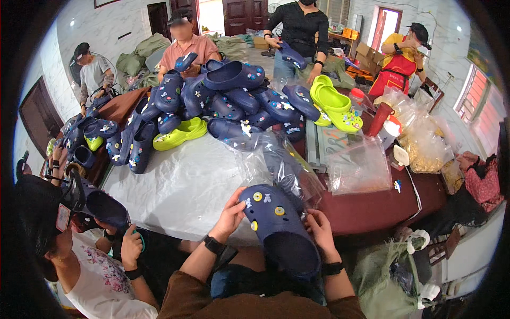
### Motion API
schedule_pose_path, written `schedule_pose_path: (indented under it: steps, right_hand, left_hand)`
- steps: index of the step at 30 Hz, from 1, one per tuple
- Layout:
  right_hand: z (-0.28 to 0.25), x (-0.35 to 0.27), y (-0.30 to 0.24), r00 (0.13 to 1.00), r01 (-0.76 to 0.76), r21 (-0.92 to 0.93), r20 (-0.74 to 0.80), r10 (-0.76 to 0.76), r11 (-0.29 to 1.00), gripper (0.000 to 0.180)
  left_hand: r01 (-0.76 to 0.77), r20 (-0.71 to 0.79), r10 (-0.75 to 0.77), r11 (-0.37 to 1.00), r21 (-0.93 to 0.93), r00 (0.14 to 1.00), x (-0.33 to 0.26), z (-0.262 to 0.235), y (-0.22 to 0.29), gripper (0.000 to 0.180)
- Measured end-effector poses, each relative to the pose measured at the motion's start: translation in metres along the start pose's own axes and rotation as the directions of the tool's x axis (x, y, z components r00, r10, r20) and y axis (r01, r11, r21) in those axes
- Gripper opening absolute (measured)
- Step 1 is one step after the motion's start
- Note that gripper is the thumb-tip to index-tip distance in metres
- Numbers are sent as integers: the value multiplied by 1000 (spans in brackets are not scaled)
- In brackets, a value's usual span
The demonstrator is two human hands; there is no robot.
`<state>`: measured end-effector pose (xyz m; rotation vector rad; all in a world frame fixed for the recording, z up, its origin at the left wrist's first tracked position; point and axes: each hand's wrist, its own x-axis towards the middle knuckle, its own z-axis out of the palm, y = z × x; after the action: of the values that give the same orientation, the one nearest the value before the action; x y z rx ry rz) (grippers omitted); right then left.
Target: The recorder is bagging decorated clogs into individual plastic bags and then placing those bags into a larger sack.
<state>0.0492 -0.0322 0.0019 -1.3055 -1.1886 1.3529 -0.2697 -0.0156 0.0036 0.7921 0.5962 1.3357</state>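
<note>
A navy clog [279, 226] with yellow round and grey charms on its toe is held in front of my body, its foot opening toward me. My left hand [229, 215] grips its left side, the thumb over the toe. At its other side my right hand [322, 234] is closed on the edge; its fingertips are partly hidden and meet the clear plastic there. Just beyond the held clog lies a clear plastic bag [252, 165] with a dark clog [284, 167] inside.
Navy clogs [234, 77] are heaped across the table, with lime-green clogs [180, 134] among them. Flat clear bags [360, 167], a red bottle [380, 119] and bags of yellowish pieces [425, 143] lie on the right. A co-worker [101, 266] sits close at left; others stand around.
</note>
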Motion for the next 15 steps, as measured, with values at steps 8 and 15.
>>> schedule_pose_path:
  steps: [8, 15]
  right_hand:
    - [-47, -84, -27, 881, -69, 282, 468, -74, 957, 82]
    - [-81, -106, -41, 991, 125, 10, -47, -124, 992, 53]
  left_hand:
    - [-17, 20, 18, 1000, -19, 1000, 15, 24, -3, 53]
    - [-109, 46, 99, 909, 403, 994, 5, 38, -15, 70]
